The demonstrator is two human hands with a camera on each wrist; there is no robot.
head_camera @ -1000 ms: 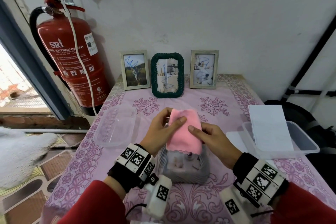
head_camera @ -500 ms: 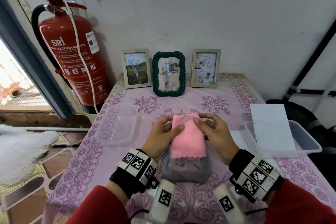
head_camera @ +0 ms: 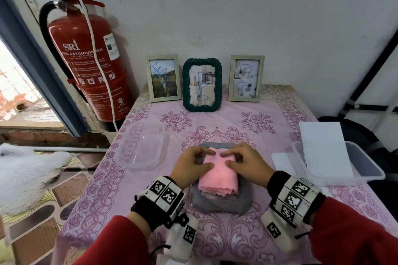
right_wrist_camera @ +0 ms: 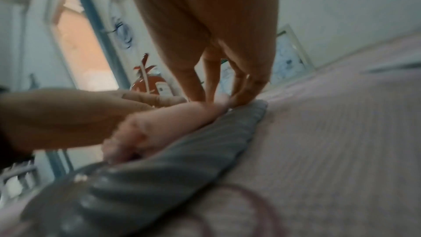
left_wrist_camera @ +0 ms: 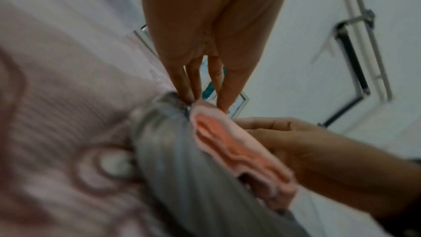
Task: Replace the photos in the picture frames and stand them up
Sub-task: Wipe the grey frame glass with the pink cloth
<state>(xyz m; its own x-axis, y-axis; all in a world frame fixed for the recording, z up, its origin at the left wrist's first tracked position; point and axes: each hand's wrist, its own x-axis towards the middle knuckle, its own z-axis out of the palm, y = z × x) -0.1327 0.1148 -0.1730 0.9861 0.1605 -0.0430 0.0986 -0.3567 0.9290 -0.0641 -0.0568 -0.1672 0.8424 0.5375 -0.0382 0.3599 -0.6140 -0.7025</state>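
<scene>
Three picture frames point(head_camera: 202, 84) stand at the top middle, while both hands, left point(head_camera: 191, 165) and right point(head_camera: 245, 164), pinch a folded pink cloth point(head_camera: 217, 175) on a grey ribbed frame point(head_camera: 221, 200) lying flat on the desk point(head_camera: 280, 114), not yet stood up.

We hold both forearms forward over the table, red sleeves ending at marker-tiled wristbands. Our left hand point(head_camera: 192, 166) and right hand point(head_camera: 245, 164) lie side by side, knuckles up, fingertips almost meeting. Each pinches the pink cloth point(head_camera: 217, 175) between thumb and curled fingers. In the wrist views, our left fingers point(left_wrist_camera: 193, 82) and right fingers point(right_wrist_camera: 193, 82) point down at its far edge.
</scene>
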